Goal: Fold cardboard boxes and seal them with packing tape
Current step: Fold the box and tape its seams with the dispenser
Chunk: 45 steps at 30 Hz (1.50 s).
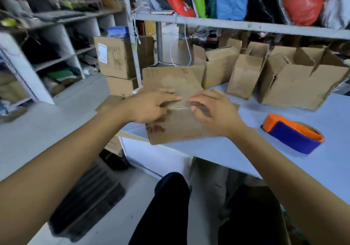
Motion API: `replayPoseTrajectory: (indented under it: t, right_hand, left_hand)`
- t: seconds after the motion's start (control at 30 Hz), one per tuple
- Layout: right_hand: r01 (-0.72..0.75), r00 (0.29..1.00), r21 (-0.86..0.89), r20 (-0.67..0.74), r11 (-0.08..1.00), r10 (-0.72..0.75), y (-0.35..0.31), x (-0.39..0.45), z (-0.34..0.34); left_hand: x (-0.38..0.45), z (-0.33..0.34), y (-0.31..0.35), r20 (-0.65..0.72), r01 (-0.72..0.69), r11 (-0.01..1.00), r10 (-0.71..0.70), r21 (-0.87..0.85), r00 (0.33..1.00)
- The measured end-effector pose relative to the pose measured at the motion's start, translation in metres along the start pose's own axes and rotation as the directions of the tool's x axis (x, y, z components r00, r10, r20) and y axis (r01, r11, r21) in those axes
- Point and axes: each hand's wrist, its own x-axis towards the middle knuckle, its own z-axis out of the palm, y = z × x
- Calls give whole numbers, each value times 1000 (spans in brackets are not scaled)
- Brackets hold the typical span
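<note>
1. The cardboard box sits at the near left corner of the pale table.
2. The left hand and the right hand press down on its flaps, fingers straight and apparently flat; blur hides the seam.
3. An orange-and-blue tape dispenser lies to the right, apart.

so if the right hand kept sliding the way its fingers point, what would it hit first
Probably the left hand: the right hand points leftward along the cardboard box seam, and the two sets of fingertips nearly meet there, though their exact depth is unclear.
</note>
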Motion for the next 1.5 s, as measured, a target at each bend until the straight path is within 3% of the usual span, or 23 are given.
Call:
replayPoseTrajectory:
  t: [0.17, 0.33, 0.53, 0.63, 0.7, 0.83, 1.0, 1.17, 1.3, 1.37, 1.5]
  right_hand:
    - [-92, 978, -296, -204, 951, 32, -14, 9, 34]
    - [-80, 942, -447, -325, 891, -79, -7, 7, 50]
    - [35, 956, -505, -235, 862, -177, 3, 6, 51]
    - [64, 969, -484, -179, 873, -170, 4, 6, 46]
    - [17, 966, -425, -227, 905, -124, 0, 8, 44]
    - [-46, 948, -430, -303, 902, -96, -5, 9, 51]
    - [40, 965, -490, -208, 871, -161, 1, 9, 47]
    - [69, 994, -426, -46, 902, -97, -3, 4, 35]
    - [-114, 993, -325, -71, 939, 96, -8, 5, 24]
    - [-188, 981, -343, -21, 920, 193, -12, 7, 19]
    - [-105, 993, -353, 11, 930, 116, -15, 8, 19]
  left_hand:
    - [-6, 23, -22, -187, -12, 997, 25, 72, 982]
    - [3, 47, -27, -404, -2, 981, 81, 191, 911]
    - [7, 49, -32, -432, -15, 974, 114, 226, 895]
    - [8, 46, -31, -421, -8, 988, 72, 152, 904]
    - [8, 47, -30, -463, -4, 997, 37, 73, 886]
    - [10, 50, -30, -496, 0, 995, 50, 101, 867]
    - [7, 48, -29, -481, 3, 990, 67, 143, 874]
    - [1, 41, -20, -391, 35, 986, 32, 162, 920]
    - [-2, 46, -20, -395, 32, 988, 30, 150, 918]
    - [-1, 49, -22, -432, 26, 989, 41, 149, 901]
    - [5, 57, -25, -541, -6, 992, 73, 125, 838]
